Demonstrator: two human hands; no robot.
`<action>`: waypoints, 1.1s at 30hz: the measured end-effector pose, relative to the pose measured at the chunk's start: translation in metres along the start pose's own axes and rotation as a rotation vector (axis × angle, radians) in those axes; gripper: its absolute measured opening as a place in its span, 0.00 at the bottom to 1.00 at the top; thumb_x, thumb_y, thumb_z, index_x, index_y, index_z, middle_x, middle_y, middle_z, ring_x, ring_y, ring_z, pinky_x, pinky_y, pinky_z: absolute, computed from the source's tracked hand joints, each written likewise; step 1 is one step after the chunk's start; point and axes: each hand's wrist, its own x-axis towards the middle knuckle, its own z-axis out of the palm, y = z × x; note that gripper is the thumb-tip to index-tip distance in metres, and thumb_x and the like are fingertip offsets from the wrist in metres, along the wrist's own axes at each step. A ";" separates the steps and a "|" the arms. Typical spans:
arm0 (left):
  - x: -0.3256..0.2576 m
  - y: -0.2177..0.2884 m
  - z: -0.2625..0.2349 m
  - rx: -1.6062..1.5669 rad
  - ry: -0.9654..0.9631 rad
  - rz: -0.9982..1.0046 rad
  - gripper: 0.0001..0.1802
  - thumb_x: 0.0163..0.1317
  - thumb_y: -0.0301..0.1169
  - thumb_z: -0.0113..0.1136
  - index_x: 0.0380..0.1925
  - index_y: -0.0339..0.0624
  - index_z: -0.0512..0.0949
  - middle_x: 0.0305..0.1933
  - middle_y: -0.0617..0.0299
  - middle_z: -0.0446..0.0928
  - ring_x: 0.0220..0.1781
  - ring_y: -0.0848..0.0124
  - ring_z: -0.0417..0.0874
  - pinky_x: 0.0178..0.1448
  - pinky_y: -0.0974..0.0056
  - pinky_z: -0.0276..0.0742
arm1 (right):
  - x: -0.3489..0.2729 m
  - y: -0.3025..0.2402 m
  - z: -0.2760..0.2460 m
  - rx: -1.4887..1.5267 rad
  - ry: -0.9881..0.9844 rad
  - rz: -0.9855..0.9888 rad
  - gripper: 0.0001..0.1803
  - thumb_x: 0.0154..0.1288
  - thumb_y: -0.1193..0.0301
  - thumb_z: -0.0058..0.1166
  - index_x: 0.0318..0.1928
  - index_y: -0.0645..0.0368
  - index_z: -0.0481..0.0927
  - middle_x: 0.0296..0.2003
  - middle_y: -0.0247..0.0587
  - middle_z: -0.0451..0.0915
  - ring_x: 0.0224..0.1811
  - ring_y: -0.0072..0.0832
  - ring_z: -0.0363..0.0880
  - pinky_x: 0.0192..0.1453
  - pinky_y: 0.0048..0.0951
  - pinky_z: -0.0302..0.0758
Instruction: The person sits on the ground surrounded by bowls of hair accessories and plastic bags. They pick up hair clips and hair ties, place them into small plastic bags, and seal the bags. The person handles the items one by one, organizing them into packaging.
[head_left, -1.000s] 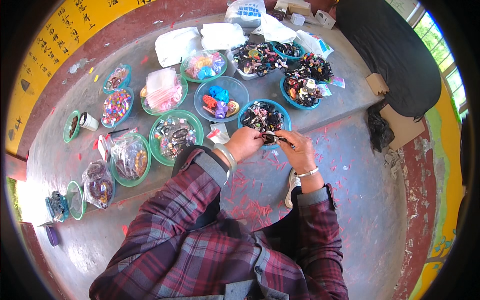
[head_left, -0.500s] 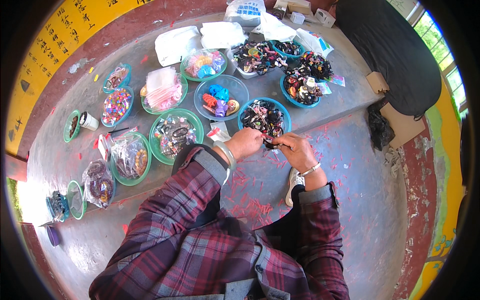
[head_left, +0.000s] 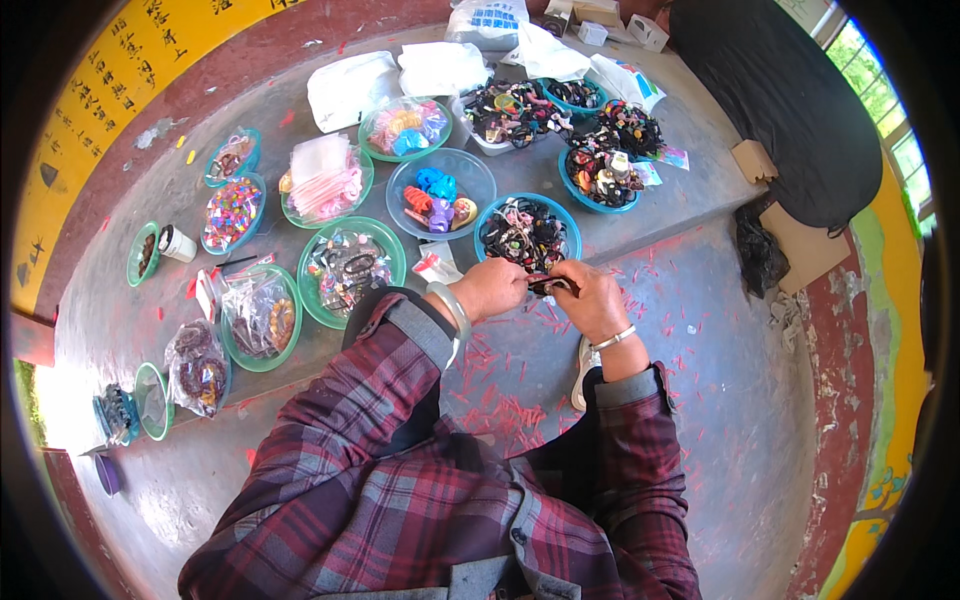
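Between my two hands a dark hair tie (head_left: 545, 286) is held, with a reddish-brown tint along its edge. My left hand (head_left: 490, 288) pinches its left end, and a pale bangle sits on that wrist. My right hand (head_left: 596, 302) has fingers curled round the other end; a silver bracelet circles the wrist. Right behind the hands stands a blue-rimmed basin (head_left: 575, 232) heaped with black hair ties (head_left: 523, 232) bearing small colourful ornaments. A red-and-white packet (head_left: 437, 264) lies just beyond my left hand.
Several basins cover the raised ledge, including a clear one (head_left: 397, 199) with colourful pieces and a green one (head_left: 308, 303) with bagged items. Red scraps (head_left: 505, 415) litter the floor below. A black bag (head_left: 760, 250) and cardboard (head_left: 815, 250) lie at right.
My right hand has turned slightly and its fingers have closed in over the hair tie. The red bit that showed at my left fingertips is now mostly hidden.
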 end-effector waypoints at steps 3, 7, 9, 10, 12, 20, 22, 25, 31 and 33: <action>0.000 0.002 0.000 -0.047 0.001 -0.004 0.13 0.53 0.36 0.48 0.29 0.40 0.78 0.27 0.46 0.75 0.31 0.51 0.76 0.34 0.56 0.71 | -0.001 0.005 0.003 -0.027 -0.020 -0.085 0.08 0.46 0.78 0.53 0.31 0.62 0.75 0.26 0.48 0.75 0.30 0.43 0.75 0.33 0.34 0.71; 0.000 0.007 -0.003 -0.082 -0.044 0.036 0.13 0.56 0.36 0.49 0.32 0.40 0.78 0.28 0.47 0.75 0.32 0.52 0.77 0.34 0.59 0.72 | -0.002 0.005 0.006 -0.035 -0.031 -0.127 0.08 0.46 0.79 0.53 0.31 0.62 0.75 0.27 0.48 0.75 0.31 0.44 0.75 0.33 0.34 0.71; 0.000 0.003 0.000 -0.093 -0.042 0.065 0.13 0.56 0.35 0.48 0.32 0.40 0.78 0.28 0.48 0.76 0.32 0.54 0.78 0.34 0.59 0.72 | -0.002 0.002 0.008 -0.009 -0.031 -0.093 0.09 0.46 0.79 0.53 0.32 0.62 0.75 0.27 0.48 0.76 0.31 0.45 0.75 0.34 0.34 0.72; -0.001 0.004 -0.001 -0.098 -0.042 0.080 0.13 0.56 0.35 0.48 0.33 0.39 0.77 0.28 0.48 0.76 0.31 0.55 0.78 0.34 0.59 0.72 | -0.002 -0.001 0.008 0.015 -0.040 -0.059 0.09 0.46 0.80 0.53 0.32 0.62 0.75 0.28 0.48 0.76 0.32 0.45 0.75 0.34 0.34 0.72; 0.000 0.006 -0.003 -0.175 -0.108 -0.001 0.13 0.58 0.35 0.48 0.34 0.39 0.77 0.28 0.51 0.77 0.30 0.60 0.79 0.34 0.61 0.73 | -0.002 -0.001 0.008 0.051 -0.049 -0.049 0.09 0.46 0.80 0.53 0.32 0.62 0.75 0.28 0.48 0.76 0.32 0.44 0.75 0.34 0.34 0.72; -0.003 0.018 -0.014 -0.839 -0.196 -0.303 0.16 0.62 0.35 0.45 0.45 0.38 0.73 0.38 0.62 0.75 0.37 0.73 0.77 0.37 0.65 0.79 | 0.000 -0.003 0.004 0.174 0.051 0.082 0.11 0.43 0.81 0.55 0.32 0.61 0.76 0.29 0.41 0.76 0.34 0.38 0.76 0.38 0.31 0.71; -0.004 0.019 -0.016 -0.960 -0.199 -0.304 0.16 0.62 0.34 0.44 0.46 0.38 0.72 0.39 0.62 0.75 0.39 0.73 0.76 0.37 0.65 0.78 | 0.003 0.000 0.000 -0.020 0.069 -0.095 0.10 0.42 0.81 0.56 0.30 0.59 0.77 0.32 0.39 0.76 0.38 0.36 0.75 0.42 0.32 0.70; -0.006 0.028 -0.023 -1.051 -0.203 -0.303 0.17 0.62 0.33 0.44 0.48 0.37 0.71 0.39 0.62 0.75 0.40 0.74 0.76 0.38 0.66 0.78 | 0.003 0.000 -0.002 -0.153 0.132 -0.168 0.09 0.40 0.80 0.58 0.27 0.57 0.79 0.38 0.37 0.76 0.45 0.35 0.72 0.50 0.35 0.67; -0.007 0.031 -0.024 -1.062 -0.203 -0.313 0.17 0.62 0.33 0.43 0.49 0.37 0.70 0.40 0.60 0.75 0.40 0.73 0.76 0.37 0.67 0.77 | 0.002 0.001 0.004 -0.147 0.221 -0.161 0.08 0.37 0.78 0.61 0.23 0.54 0.81 0.50 0.40 0.71 0.60 0.43 0.59 0.58 0.39 0.62; -0.007 0.030 -0.022 -1.059 -0.204 -0.303 0.17 0.62 0.33 0.43 0.48 0.36 0.70 0.39 0.59 0.75 0.39 0.73 0.76 0.37 0.67 0.77 | 0.002 0.006 0.007 -0.128 0.186 -0.158 0.08 0.38 0.77 0.61 0.24 0.54 0.81 0.51 0.42 0.71 0.61 0.44 0.58 0.59 0.39 0.61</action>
